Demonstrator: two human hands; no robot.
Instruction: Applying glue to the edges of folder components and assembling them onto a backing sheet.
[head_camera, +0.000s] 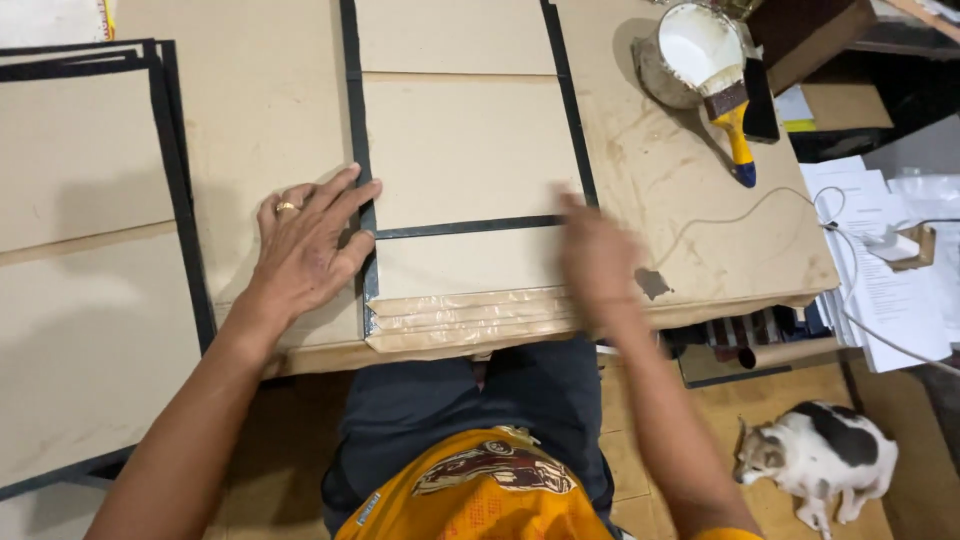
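Workshop setting, tiled floor below; work surface is a brown board tabletop (700, 190), stained and scuffed w/ glue marks at right. Centre of it: stack of flat tan boards (465, 150) edged w/ black tape strips (470, 227), matte finish; near edge shows several layers w/ glossy clear or tan tape wrapped over. Judged stiff, thin, light per sheet but stack has some weight; faces smooth, likely to slide on each other; corners and taped edges the weak spots. Best hold prob. flat palm on face, or along the long edges w/ both hands. Left hand (310, 250) open, fingers spread flat, pressing on the stack's left black edge, gold ring on one finger; grips nothing. Right hand (598, 262) motion-blurred over the stack's right near part by the tape line; seems loosely open, cannot tell if it holds anything. Far right: white pot of glue or paint (690, 50) w/ wide brush (730, 100), yellow-blue handle, lying across the rim. More black-edged boards (90, 250) stacked at left. White cable (760, 205) trails across tabletop toward paper sheets (880, 290) at right. White cat w/ dark patches (815, 455) lies on floor, near right. Person wears dark trousers, orange shirt.
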